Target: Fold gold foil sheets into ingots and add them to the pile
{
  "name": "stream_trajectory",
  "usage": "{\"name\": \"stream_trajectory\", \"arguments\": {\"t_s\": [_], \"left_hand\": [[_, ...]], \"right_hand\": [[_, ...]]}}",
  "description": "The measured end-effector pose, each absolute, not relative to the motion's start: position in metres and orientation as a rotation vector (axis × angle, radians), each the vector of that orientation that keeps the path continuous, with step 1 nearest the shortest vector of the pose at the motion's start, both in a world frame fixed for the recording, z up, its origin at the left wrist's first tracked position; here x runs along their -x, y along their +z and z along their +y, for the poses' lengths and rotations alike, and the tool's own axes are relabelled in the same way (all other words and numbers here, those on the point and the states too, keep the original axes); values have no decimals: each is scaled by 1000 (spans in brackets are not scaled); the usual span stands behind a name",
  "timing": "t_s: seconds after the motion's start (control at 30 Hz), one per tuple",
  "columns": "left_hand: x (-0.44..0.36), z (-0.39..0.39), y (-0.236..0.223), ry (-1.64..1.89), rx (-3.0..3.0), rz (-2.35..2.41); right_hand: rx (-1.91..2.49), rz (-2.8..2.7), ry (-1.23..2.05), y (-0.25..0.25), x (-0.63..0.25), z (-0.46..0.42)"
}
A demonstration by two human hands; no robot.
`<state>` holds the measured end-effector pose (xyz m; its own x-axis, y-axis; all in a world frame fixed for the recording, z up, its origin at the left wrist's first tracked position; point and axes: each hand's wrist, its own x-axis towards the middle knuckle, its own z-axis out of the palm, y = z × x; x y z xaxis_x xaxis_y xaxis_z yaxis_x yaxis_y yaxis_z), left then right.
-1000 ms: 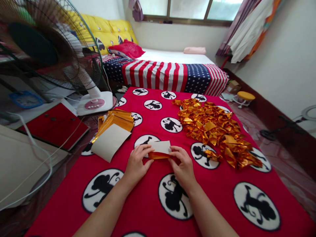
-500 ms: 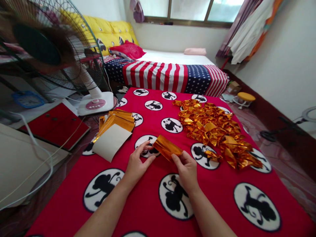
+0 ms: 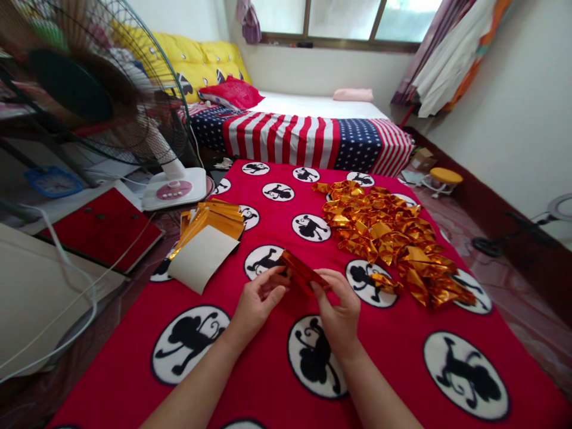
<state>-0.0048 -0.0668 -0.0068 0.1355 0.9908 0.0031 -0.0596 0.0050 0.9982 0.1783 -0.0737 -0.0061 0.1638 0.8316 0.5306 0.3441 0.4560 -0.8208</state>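
Observation:
My right hand (image 3: 339, 304) pinches the right end of a folded sheet of gold foil paper (image 3: 300, 268) between thumb and fingers. The sheet is tilted and looks like a narrow, dark orange strip. At its left end, my left hand (image 3: 261, 298) has its fingers curled and its thumb close to them on the paper's near edge; the exact contact is partly hidden. To the left lies a stack of gold foil sheets (image 3: 218, 213), with a pale sheet (image 3: 203, 257) face up on its near side. Several folded foil pieces (image 3: 379, 229) form a heap on the right.
A red cloth with monkey circles (image 3: 393, 369) covers the work surface. An electric fan (image 3: 174, 185) stands at the left, near a red board (image 3: 105, 226) and a white cable (image 3: 84, 271). Beyond are a bed (image 3: 304, 134) and, at right, a yellow stool (image 3: 445, 175).
The foil paper has turned from showing its broad face to a narrow tilted strip. My left hand has moved right to its end, its fingers drawing closer together.

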Motion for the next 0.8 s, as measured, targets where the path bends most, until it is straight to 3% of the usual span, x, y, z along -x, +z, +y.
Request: {"name": "stream_trajectory", "arguments": {"t_s": [0.27, 0.5, 0.8], "left_hand": [[-2, -71, -3, 1174, -1059, 834], [-3, -74, 1, 1174, -896, 806], [12, -67, -1, 1047, -747, 1094]], "right_hand": [[969, -1841, 195, -11, -163, -86], [889, -2068, 351, 2, -162, -92], [1115, -1635, 412, -2, -168, -86]]}}
